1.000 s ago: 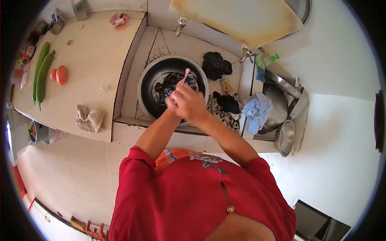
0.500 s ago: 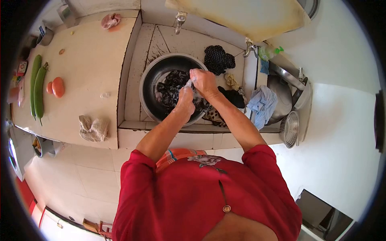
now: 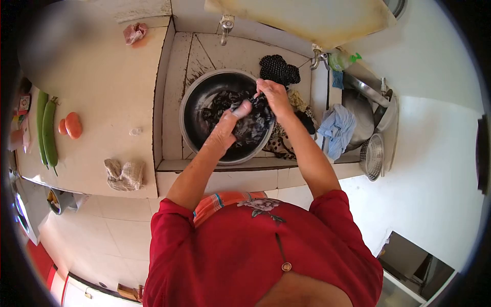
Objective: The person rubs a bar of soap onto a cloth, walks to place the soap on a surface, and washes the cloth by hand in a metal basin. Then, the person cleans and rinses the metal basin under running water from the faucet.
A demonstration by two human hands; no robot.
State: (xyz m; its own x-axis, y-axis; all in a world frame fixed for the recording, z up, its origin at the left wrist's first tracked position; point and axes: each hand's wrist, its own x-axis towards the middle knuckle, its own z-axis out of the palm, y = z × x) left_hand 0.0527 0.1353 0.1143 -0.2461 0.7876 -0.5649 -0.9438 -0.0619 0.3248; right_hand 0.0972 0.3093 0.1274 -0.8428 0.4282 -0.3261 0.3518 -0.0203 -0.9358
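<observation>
A metal basin (image 3: pixel 187 128) stands in the tiled sink, holding a wet, soapy black garment with a pale pattern (image 3: pixel 225 102). Over the middle of it, my left hand (image 3: pixel 224 128) is closed on the cloth, its thumb stretched out on top and its fingertips hidden. At the basin's right rim my right hand (image 3: pixel 276 98) pinches a raised part of the same garment. Just beyond that hand, a black dotted cloth (image 3: pixel 279 70) lies on the sink floor. A leopard-spotted cloth (image 3: pixel 280 147) and a yellowish cloth (image 3: pixel 296 99) lie to the right of the basin.
Two taps (image 3: pixel 226 28) (image 3: pixel 318 57) jut over the sink. On the right ledge are a blue cloth (image 3: pixel 337 130), a colander (image 3: pixel 373 157) and a green-topped bottle (image 3: pixel 341 60). The left counter (image 3: pixel 102 92) bears long green gourds (image 3: pixel 48 130), tomatoes (image 3: pixel 73 126), raw meat (image 3: pixel 135 34) and a plastic bag (image 3: pixel 124 175).
My hands, close together before, have drawn apart. The right one has moved slightly right and up, the left one a little left and down, with the black garment stretched between them.
</observation>
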